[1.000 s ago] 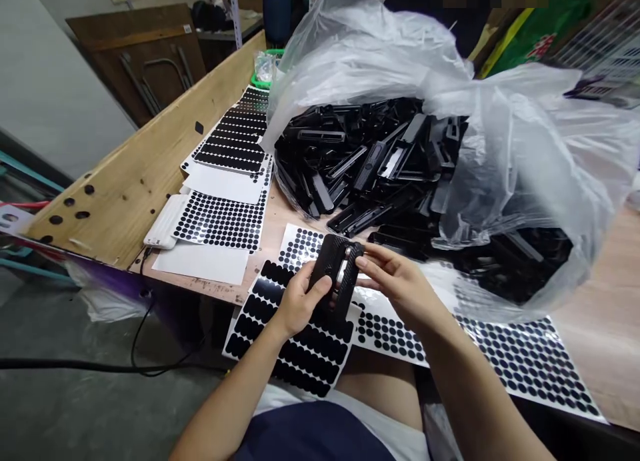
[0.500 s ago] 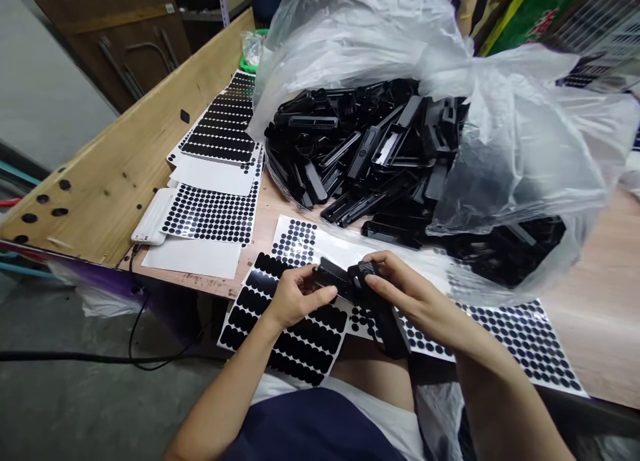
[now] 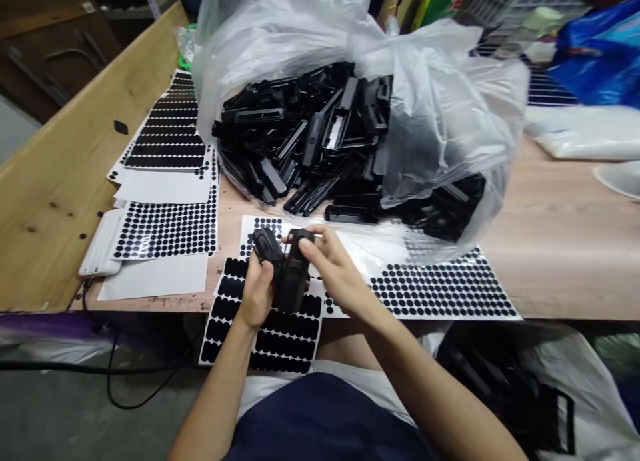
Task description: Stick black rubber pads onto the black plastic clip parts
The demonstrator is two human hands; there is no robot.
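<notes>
My left hand is closed around a black plastic part with a rounded upper end. My right hand grips a second, longer black plastic part, thumb on its upper face. The two parts are side by side, nearly upright; whether they are joined I cannot tell. Below them, a sheet of black oblong stickers overhangs the table's front edge. Behind the hands lies a white sheet of round black dots. A clear plastic bag full of similar black plastic parts stands open beyond.
More sticker sheets are stacked at the left, beside a white box-shaped device with a cable. A wooden board walls the table's left side. At lower right, another bag holds black parts below the table edge. A white packet lies at right.
The view has swung to the right. My hands have brought the two black parts closer together and turned them more upright. Both hands still hold their parts.
</notes>
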